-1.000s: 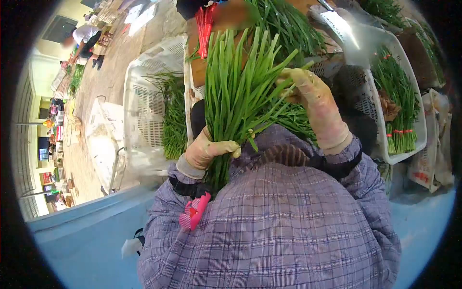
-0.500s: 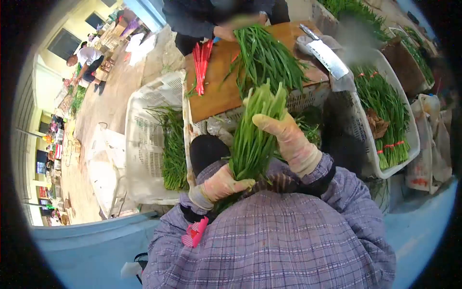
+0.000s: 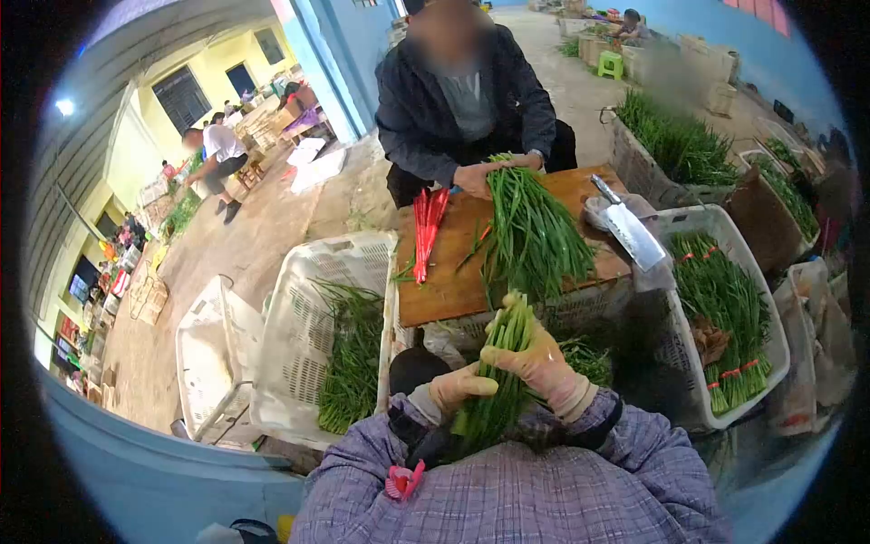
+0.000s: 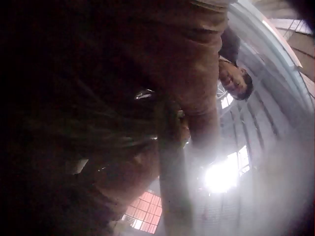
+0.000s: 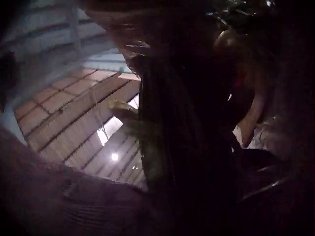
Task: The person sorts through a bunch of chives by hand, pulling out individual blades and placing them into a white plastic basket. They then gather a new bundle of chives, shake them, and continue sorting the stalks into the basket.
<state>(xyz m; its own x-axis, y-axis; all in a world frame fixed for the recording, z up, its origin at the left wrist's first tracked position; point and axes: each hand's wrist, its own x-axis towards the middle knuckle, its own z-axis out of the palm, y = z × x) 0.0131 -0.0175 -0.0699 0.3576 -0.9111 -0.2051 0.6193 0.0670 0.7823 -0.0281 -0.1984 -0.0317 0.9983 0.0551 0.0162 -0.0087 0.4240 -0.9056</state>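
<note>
- Green stalk bunch: between both hands, just off the near edge of the desk.
- Left hand: clasped round the bunch.
- Right hand: gripping it higher up.
- Red strips: along the desk's left edge.
- Leafy pile: mid-desk, touched by a person at the far edge.
- Cleaver: at the right edge.

head view forward and down; wrist views close, upward, roof in both

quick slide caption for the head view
Gloved left hand and right hand grip a bundle of green stalks near a wooden board bearing red strips and more greens.
</note>
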